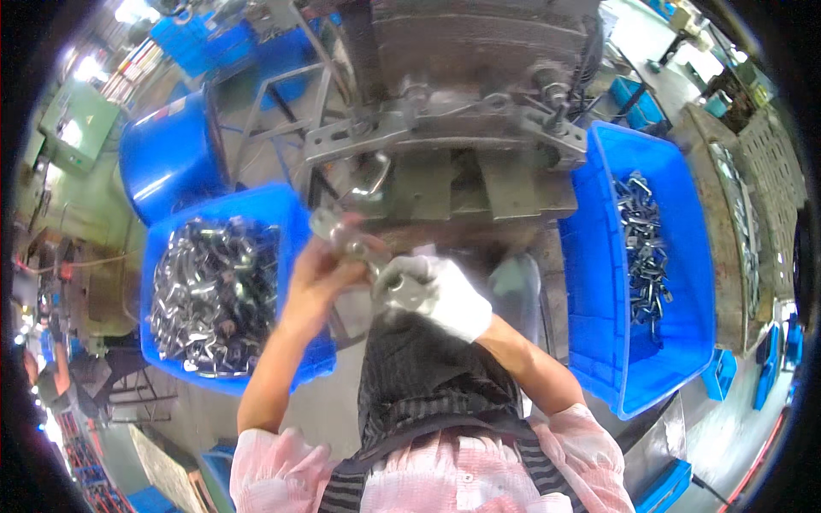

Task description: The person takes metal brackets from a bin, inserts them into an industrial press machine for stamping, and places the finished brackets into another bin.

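My left hand, bare, is closed around a shiny bent metal piece that juts out past the fingertips and is smeared by motion. Close beside it, my right hand wears a white glove. Its fingers curl over another shiny metal piece, also blurred. Both hands are in front of my dark apron, just short of the press machine. Whether the two metal pieces touch, I cannot tell.
At left, a blue bin is heaped with bent metal pieces. A deeper blue bin at right holds a smaller pile. Bars and bolts stick out from the press. A blue drum lies behind the left bin.
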Tool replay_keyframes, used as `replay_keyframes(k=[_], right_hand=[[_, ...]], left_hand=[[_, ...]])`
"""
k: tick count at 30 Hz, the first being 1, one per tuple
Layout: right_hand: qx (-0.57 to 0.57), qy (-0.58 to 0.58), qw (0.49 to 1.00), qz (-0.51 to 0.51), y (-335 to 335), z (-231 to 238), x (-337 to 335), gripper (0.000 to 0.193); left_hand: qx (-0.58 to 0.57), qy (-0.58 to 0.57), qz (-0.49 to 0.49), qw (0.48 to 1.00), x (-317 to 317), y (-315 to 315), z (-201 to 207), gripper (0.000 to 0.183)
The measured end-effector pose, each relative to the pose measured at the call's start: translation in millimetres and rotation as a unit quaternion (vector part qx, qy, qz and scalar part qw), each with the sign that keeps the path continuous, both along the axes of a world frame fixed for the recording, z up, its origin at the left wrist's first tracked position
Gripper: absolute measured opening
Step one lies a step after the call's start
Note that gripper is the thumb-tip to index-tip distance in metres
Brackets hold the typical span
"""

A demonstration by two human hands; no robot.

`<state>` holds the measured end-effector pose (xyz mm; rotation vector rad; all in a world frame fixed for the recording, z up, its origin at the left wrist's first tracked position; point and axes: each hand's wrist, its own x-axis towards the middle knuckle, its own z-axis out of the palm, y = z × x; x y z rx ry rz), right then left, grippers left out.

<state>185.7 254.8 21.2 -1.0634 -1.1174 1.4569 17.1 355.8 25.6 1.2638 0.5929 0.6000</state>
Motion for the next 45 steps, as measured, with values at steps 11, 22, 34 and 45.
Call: replay_keyframes(k=[11, 22, 34, 45], right_hand=[[0.065, -0.170, 0.898, -0.400, 57.6, -54.7, 120.3, 0.026], [0.060, -0.024, 0.911, -0.407, 55.8, -45.6, 105.3, 0.014], [0.057, -0.122, 0.901, -0.411, 52.9, -57.5, 119.0, 0.015], [0.112, -0.270, 0.782, -0.551, -39.2, -19.4, 187.8, 0.021]], left_hand=[[0.586, 0.655, 0.093, 0.468, -190.3, 136.5, -134.1, 0.036], [0.621, 0.628, 0.043, 0.467, -203.4, 179.8, -177.5, 0.030], [0.475, 0.490, 0.266, 0.681, -184.9, 143.8, -94.0, 0.022], [0.453, 0.506, 0.201, 0.706, -183.9, 119.2, -90.3, 0.036]])
